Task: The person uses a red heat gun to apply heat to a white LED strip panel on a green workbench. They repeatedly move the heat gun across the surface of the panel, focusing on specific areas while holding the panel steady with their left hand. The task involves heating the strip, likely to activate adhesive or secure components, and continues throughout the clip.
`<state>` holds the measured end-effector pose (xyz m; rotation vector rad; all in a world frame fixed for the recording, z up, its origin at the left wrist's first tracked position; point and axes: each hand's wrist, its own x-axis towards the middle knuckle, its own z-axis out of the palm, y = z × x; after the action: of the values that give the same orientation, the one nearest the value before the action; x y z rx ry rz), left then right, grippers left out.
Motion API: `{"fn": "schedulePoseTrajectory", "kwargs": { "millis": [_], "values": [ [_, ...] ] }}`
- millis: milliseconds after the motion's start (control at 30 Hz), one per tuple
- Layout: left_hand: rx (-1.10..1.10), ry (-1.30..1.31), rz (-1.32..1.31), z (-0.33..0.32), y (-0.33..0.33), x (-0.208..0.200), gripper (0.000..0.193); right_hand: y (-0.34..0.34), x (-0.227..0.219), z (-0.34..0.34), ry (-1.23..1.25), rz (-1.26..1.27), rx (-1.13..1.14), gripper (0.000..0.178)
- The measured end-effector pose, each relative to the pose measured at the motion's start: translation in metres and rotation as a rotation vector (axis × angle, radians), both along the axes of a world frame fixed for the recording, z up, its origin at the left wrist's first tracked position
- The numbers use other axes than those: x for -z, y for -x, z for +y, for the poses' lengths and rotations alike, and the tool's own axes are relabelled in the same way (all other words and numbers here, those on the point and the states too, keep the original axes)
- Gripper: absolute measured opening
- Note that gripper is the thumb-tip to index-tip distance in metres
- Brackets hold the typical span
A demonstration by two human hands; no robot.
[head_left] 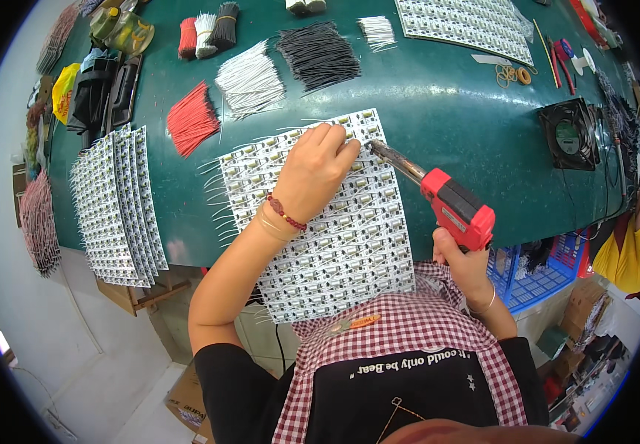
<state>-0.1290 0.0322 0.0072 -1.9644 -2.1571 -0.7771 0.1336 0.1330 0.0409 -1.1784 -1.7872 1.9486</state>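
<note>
A large white panel of circuit boards [334, 244] lies at the table's front edge, its near end reaching over my lap. Rows of small components cover it, and white wires stick out along its left side. My left hand [312, 170] rests over the panel's upper part, fingers pinched together near the far edge; what they pinch is hidden. In my right hand [462, 268] is a red and black soldering gun [459, 209], gripped by its handle. Its metal tip points left and reaches the panel's far right corner, just beside my left fingertips.
Beyond the panel lie piles of red wires [192, 120], white wires [252, 80] and black wires [320, 55]. More panels [109, 207] stack at the left edge. A black fan [570, 135] stands right, above a blue basket [538, 285]. Another panel [468, 26] lies far back.
</note>
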Motion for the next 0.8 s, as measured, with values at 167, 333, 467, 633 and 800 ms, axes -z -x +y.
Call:
{"fn": "schedulePoseTrajectory", "kwargs": {
  "millis": [167,333,467,633,800],
  "values": [
    [0.000,-0.006,0.004,0.000,-0.001,0.000,0.024,0.001,-0.002,0.000,0.012,0.044,0.018,0.012],
    [0.002,-0.011,0.018,0.000,0.000,0.000,0.021,-0.001,-0.003,0.000,-0.041,0.077,-0.003,0.021],
    [-0.003,0.012,0.069,-0.001,0.000,-0.001,0.017,0.002,-0.007,0.000,-0.047,0.067,-0.001,0.030],
    [-0.048,0.079,0.174,-0.005,-0.002,-0.010,0.015,0.005,-0.010,0.005,-0.045,0.086,0.040,0.032],
    [-0.058,0.027,0.082,-0.003,0.001,-0.011,0.014,0.009,-0.011,0.010,-0.025,0.094,0.023,0.031]
  ]
}}
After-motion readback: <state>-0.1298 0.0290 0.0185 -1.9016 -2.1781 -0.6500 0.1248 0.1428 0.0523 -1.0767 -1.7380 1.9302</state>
